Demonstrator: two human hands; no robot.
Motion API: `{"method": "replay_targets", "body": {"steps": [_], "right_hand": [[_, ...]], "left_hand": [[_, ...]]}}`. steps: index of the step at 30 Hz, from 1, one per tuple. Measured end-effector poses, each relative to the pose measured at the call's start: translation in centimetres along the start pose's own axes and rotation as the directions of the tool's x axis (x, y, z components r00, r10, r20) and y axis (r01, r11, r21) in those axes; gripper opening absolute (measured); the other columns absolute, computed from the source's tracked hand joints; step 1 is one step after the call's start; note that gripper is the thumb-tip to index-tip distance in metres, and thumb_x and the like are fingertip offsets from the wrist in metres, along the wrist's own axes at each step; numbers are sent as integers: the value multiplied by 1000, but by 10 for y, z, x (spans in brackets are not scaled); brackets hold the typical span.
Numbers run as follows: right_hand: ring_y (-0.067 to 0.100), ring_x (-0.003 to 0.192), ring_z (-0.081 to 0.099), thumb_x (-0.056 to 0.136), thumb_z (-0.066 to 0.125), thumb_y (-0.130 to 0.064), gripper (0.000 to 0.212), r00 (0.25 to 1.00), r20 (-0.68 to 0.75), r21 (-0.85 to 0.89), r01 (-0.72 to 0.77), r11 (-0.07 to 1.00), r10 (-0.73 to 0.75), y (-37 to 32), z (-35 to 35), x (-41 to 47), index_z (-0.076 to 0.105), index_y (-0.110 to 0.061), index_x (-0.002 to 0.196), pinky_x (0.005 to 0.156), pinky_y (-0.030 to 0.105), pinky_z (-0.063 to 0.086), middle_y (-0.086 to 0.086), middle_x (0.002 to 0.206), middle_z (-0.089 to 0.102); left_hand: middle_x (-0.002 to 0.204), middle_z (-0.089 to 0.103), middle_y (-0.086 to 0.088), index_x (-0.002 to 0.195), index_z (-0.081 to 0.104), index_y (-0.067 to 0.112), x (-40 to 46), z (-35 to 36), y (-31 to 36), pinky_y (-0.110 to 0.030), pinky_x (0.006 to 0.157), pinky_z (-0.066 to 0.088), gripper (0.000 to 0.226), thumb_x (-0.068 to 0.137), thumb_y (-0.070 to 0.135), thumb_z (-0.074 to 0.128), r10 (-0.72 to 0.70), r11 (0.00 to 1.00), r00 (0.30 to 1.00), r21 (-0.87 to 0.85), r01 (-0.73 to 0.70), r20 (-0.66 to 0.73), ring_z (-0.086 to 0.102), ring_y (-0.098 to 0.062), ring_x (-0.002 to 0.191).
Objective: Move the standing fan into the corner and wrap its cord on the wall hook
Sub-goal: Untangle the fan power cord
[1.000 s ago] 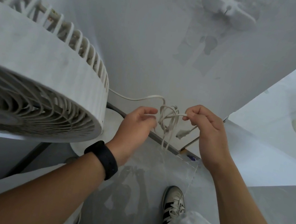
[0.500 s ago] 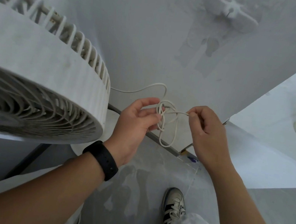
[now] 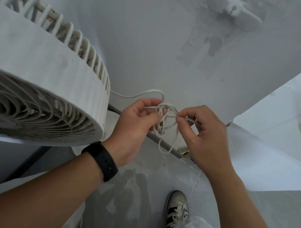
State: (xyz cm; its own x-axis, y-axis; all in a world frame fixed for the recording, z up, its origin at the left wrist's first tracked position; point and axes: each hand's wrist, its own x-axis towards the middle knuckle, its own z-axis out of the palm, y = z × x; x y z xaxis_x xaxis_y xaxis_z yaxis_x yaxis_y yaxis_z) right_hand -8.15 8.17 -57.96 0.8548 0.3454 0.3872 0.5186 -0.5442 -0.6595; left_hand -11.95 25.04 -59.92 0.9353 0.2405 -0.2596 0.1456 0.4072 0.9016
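You have nothing to read here: no text, label, brand, number or sign can be made out on anything in view.

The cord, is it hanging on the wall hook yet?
No, the cord is bunched between the left hand and right hand, well below the hook.
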Motion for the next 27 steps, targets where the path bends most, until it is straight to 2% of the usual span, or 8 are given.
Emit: {"method": "replay_targets", "body": {"steps": [3,7,9,14,19,22,24,27], "right_hand": [[1,80,59,92,75,-9,5,1000,26,-4,13,1000,-13,-1,2,0,74,-13,94,74,7,40,-7,85,66],[-4,80,57,92,76,-11,5,1000,14,3,0,1000,0,1,3,0,76,-13,96,73,5,38,-9,84,64],[-7,79,56,92,76,-10,6,1000,17,9,-8,1000,8,1,5,-1,76,-13,97,72,4,37,-11,84,62],[-2,79,56,94,74,-13,5,999,40,28,-29,999,28,2,7,-1,76,-15,98,72,7,37,-12,85,61],[6,82,60,94,73,-18,4,992,97,83,-94,992,85,1,10,0,75,-21,96,72,11,40,-10,86,64],[5,80,60,94,73,-18,7,983,113,126,-156,980,142,0,8,0,75,-25,93,71,10,40,-11,85,63],[6,79,59,94,73,-25,6,971,130,148,-218,965,199,-3,5,1,75,-26,89,68,9,40,-9,85,62],[8,80,59,91,70,-49,21,945,181,87,-292,953,273,-4,3,2,77,-30,84,67,11,43,-8,89,61]], "left_hand": [[94,73,-7,105,63,14,0,-1,-2,-46,88,49,22,94,-4,68,17,999,998,28,-19,56,63,-27,93],[83,67,0,100,56,16,-3,2,-3,-29,78,54,31,92,-13,64,56,992,995,106,-65,83,63,-18,83],[84,66,1,97,55,19,-4,2,-4,-27,77,55,35,91,-14,65,74,988,995,133,-83,68,62,-17,83],[100,74,-17,104,57,16,-5,1,-8,-42,86,61,29,85,4,75,104,975,993,190,-112,54,71,-31,89],[88,71,-12,103,53,20,-7,0,-8,-31,73,55,28,92,2,71,91,979,994,178,-100,59,64,-20,79],[93,71,-27,103,50,22,-9,1,-6,-39,79,56,30,86,16,74,78,983,994,162,-88,71,64,-25,81],[98,68,-33,103,49,24,-11,4,-4,-45,83,55,35,83,24,77,82,981,994,170,-93,74,63,-28,83],[96,67,-34,101,48,25,-15,7,-4,-47,77,52,40,81,32,82,117,972,992,199,-126,54,60,-29,81]]}}
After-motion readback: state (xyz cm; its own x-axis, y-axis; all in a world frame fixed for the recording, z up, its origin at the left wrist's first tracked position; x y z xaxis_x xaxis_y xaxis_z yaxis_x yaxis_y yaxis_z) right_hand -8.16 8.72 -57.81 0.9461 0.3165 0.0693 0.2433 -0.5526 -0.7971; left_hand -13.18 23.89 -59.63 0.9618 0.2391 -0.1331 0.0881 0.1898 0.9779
